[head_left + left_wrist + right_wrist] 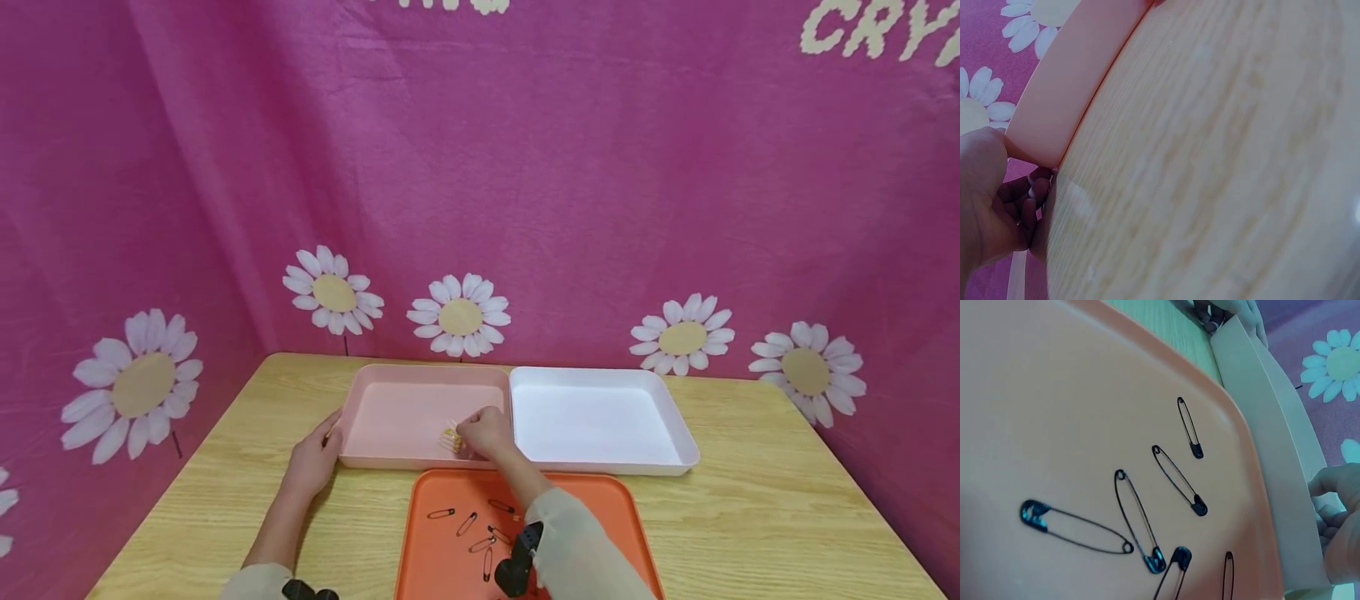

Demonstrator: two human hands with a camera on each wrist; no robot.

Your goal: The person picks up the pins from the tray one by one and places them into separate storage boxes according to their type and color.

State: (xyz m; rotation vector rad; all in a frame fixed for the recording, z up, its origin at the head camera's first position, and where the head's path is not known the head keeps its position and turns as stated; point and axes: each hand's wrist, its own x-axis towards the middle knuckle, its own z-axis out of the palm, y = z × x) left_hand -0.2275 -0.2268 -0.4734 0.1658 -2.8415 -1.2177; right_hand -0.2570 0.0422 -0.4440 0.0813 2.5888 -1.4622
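Note:
In the head view my right hand (487, 431) reaches low into the pink tray (416, 408), its fingers curled together in a pinch. Right at the fingertips are several thin gold-coloured pins (451, 437), partly covered by the hand. The right wrist view shows my right hand (1339, 519) bent over the tray's near wall, its fingertips mostly hidden. My left hand (313, 458) grips the pink tray's near left corner. Thumb at the rim, my left hand (988, 194) has its other fingers curled low by the outer wall (1066, 87).
An orange tray (420, 546) lies in front, holding several black safety pins (1179, 481). A white tray (592, 421) stands against the pink tray's right side. All rest on a wooden table (757, 500), with a magenta flowered cloth (570, 208) behind.

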